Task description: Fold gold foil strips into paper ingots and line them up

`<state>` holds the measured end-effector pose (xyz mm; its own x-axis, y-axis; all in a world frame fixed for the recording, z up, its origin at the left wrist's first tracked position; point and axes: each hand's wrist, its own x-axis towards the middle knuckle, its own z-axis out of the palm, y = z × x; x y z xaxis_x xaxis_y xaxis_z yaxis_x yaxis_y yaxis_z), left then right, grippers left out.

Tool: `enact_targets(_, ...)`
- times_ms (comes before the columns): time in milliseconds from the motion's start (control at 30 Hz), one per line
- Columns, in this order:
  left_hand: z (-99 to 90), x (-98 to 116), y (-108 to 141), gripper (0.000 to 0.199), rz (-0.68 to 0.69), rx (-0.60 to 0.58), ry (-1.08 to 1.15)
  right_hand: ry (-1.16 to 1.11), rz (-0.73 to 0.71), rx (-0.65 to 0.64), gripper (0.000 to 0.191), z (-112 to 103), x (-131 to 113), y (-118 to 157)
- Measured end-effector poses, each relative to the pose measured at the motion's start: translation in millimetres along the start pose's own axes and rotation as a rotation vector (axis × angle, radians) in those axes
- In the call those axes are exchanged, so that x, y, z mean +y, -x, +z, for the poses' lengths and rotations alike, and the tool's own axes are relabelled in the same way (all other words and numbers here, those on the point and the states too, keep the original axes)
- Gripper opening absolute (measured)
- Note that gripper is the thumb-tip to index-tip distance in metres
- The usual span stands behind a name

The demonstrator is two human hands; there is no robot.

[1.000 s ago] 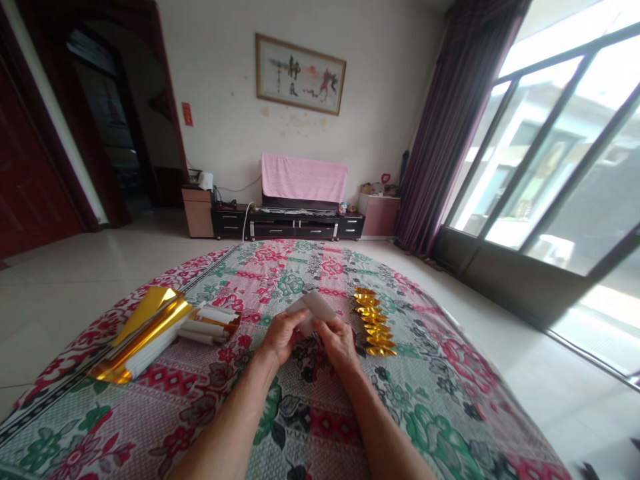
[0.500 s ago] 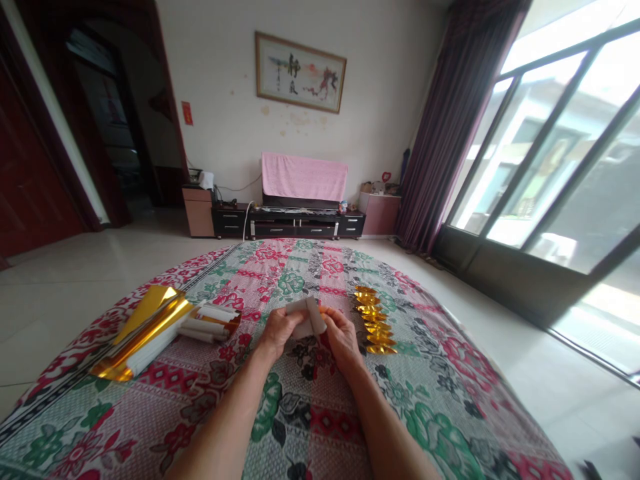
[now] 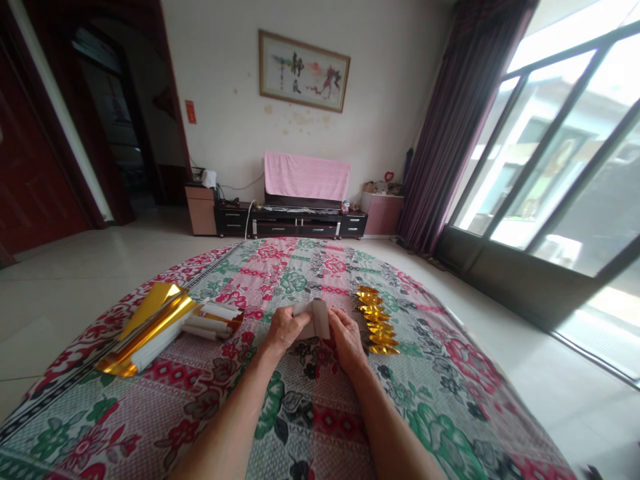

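Between my two hands is a small sheet of foil paper, its pale grey-white back toward me and a folded strip along its right side. My left hand pinches its left part, thumb on top. At the right edge, the fingers of my right hand close on the folded strip; their tips are partly hidden. Right of my hands lies a row of several folded gold paper ingots. To the left rest gold foil sheets, curled, beside several rolled paper pieces with white backs.
A floral cloth covers the rounded table under my hands. Beyond it stand a low black cabinet and a screen draped with a pink cloth. Large windows and a purple curtain are on the right.
The paper has turned more upright and square to me, and the orange-gold bit at my right fingertips no longer shows. My right fingers have shifted along its edge. The view has moved slightly.
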<state>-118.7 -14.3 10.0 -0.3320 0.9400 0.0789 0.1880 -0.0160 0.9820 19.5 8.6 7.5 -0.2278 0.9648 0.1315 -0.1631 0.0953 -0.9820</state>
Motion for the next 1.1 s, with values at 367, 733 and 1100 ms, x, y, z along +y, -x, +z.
enact_targets(367,1.0,7.5,1.9,0.023,0.029,0.162,-0.346,0.221,-0.183,0.092,0.029,5.9,10.5,-2.0)
enact_targets(733,1.1,9.8,3.8,0.023,0.043,0.175,-0.456,0.221,-0.184,0.088,0.031,4.8,4.8,2.1)
enact_targets(1100,4.4,7.1,5.4,0.021,0.083,0.119,-0.418,0.393,-0.241,0.235,0.026,6.2,12.3,-2.9)
